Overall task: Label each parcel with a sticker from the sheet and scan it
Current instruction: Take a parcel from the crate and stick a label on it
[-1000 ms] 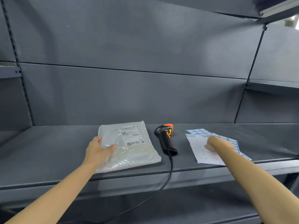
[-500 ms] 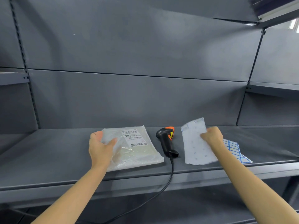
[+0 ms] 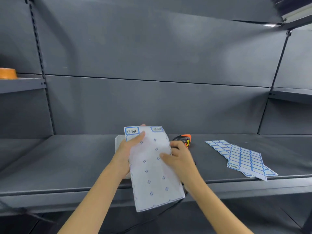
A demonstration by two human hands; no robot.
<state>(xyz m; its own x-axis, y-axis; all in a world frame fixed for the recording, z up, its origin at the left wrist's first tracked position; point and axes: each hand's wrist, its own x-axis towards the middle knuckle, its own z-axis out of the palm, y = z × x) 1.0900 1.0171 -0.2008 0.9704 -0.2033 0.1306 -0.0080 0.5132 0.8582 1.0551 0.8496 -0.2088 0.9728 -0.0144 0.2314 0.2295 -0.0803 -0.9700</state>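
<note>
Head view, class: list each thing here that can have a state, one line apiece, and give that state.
Sticker sheet: lifted, held in both hands, nearly used up, two stickers left at its top.
Left hand: grips the sheet's left edge.
Right hand: grips the sheet's right edge.
Parcel: lying on the shelf, mostly hidden.
Scanner: lying on the shelf, unheld.
Spare sheets: flat, overlapping, mostly full.

The shelf [image 3: 67, 159] lay bare on the left. The held sheet [image 3: 152, 166] hid the parcel [image 3: 119, 141] and scanner [image 3: 183, 139]; loose sticker sheets [image 3: 243, 159] covered the right.
</note>
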